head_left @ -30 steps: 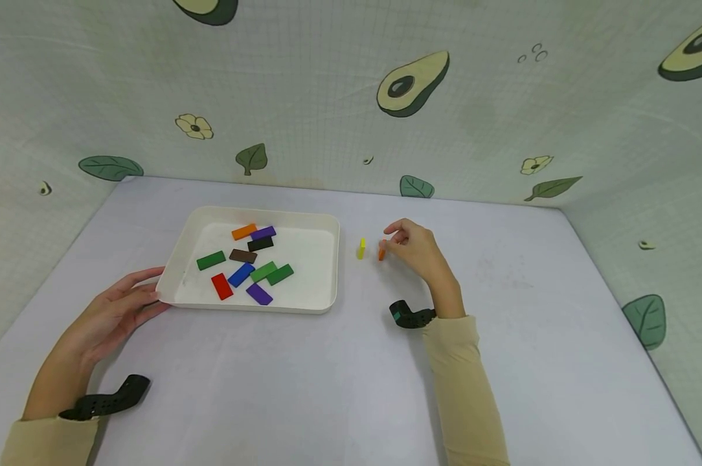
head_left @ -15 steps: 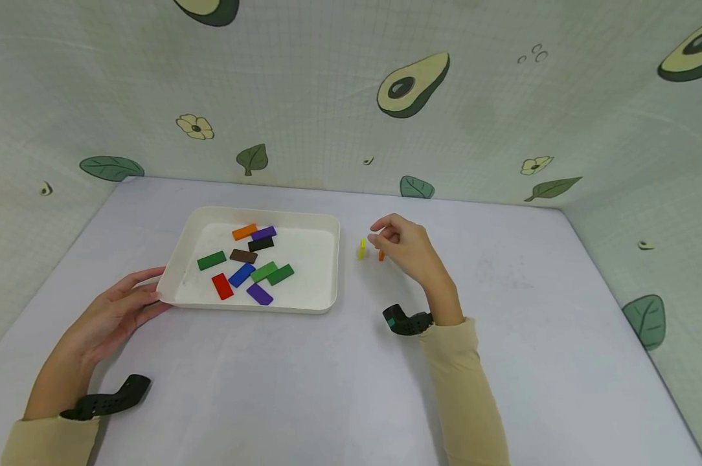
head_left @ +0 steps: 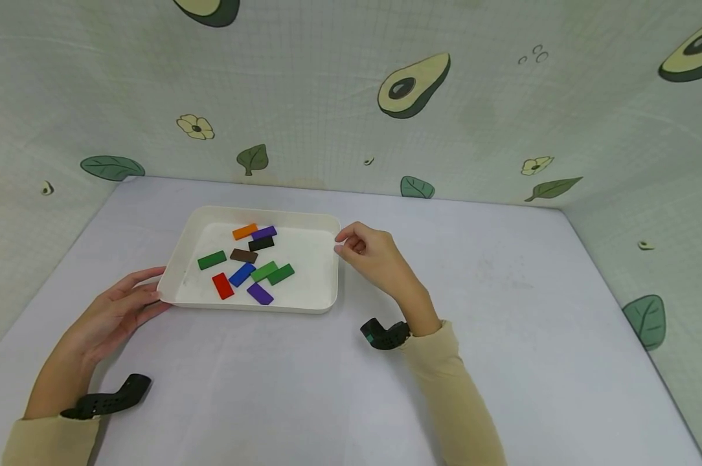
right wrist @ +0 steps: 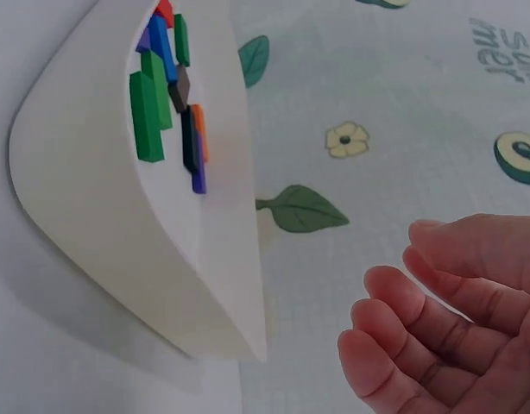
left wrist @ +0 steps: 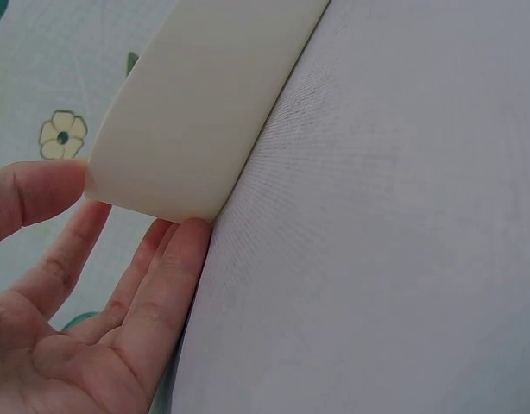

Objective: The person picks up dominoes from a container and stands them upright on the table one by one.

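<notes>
One white tray, on the table. In it I count ten small blocks: red, blue, brown, black, orange, two purple, three green. One left hand, fingers extended, touching the tray's left end. One right hand, fingers loosely bent, relaxed, just beside the tray's right rim. Two black wrist mounts; two tan sleeves.

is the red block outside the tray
No, the red block lies inside the tray, beside the blue block.
</notes>
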`<state>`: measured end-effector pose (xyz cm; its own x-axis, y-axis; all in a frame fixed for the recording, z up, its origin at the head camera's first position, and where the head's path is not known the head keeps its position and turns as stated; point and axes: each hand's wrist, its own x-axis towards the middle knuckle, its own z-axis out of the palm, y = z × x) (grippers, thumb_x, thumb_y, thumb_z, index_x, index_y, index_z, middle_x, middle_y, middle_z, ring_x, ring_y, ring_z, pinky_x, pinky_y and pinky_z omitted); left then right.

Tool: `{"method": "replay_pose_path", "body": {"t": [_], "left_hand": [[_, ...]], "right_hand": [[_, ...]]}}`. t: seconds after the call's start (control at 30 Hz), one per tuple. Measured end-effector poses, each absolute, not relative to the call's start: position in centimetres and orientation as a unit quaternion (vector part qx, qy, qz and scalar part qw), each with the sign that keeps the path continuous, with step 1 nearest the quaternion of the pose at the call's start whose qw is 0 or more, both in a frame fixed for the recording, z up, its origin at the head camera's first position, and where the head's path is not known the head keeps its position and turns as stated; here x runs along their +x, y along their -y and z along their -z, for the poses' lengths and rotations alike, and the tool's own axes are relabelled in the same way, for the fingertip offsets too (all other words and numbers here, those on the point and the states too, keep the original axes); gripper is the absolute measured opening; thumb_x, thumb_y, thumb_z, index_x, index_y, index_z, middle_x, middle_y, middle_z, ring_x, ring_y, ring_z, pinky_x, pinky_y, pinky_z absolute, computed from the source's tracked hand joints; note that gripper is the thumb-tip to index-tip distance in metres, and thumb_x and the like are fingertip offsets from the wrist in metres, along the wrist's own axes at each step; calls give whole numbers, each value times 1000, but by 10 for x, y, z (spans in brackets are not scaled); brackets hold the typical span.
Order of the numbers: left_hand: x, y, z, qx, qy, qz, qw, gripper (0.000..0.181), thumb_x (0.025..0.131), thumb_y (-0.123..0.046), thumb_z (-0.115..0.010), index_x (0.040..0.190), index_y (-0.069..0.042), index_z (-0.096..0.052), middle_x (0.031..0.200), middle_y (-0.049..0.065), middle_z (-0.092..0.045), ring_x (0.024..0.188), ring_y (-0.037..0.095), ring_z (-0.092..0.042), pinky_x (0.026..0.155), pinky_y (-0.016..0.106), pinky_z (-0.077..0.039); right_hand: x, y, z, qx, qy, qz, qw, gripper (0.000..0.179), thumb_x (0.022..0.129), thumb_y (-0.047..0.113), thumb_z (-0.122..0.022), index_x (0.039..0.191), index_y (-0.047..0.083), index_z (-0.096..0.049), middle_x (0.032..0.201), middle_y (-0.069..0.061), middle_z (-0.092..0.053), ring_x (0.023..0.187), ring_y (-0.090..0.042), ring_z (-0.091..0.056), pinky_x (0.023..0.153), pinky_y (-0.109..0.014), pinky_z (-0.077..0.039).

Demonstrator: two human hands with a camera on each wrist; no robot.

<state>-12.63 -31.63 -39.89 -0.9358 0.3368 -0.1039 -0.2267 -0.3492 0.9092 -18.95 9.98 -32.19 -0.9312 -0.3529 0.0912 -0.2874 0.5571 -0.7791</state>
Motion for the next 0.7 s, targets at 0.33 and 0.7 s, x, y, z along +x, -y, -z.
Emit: {"method": "replay_pose_path", "body": {"t": [0.33,0.7], "left_hand": [[-126,317,401,58,-539,-822,173,41,96,7,-36,130,-13,-48,118,0,-62,104,14,-64,88,28,-53],[-126,317,401,60,-536,-823,175,42,96,7,-36,130,-13,-48,119,0,-62,105,15,-64,88,28,-52]], "right_hand": [[-181,-66,334,-222,-873,432,45,16,88,14,-63,101,5,-62,80,-3,-58,76,-13,-53,67,-19,-48],[-180,-43,362,-233,-855,460,60,32,87,16,-66,113,1,-57,92,-7,-58,84,-15,-55,73,-14,-48]]}}
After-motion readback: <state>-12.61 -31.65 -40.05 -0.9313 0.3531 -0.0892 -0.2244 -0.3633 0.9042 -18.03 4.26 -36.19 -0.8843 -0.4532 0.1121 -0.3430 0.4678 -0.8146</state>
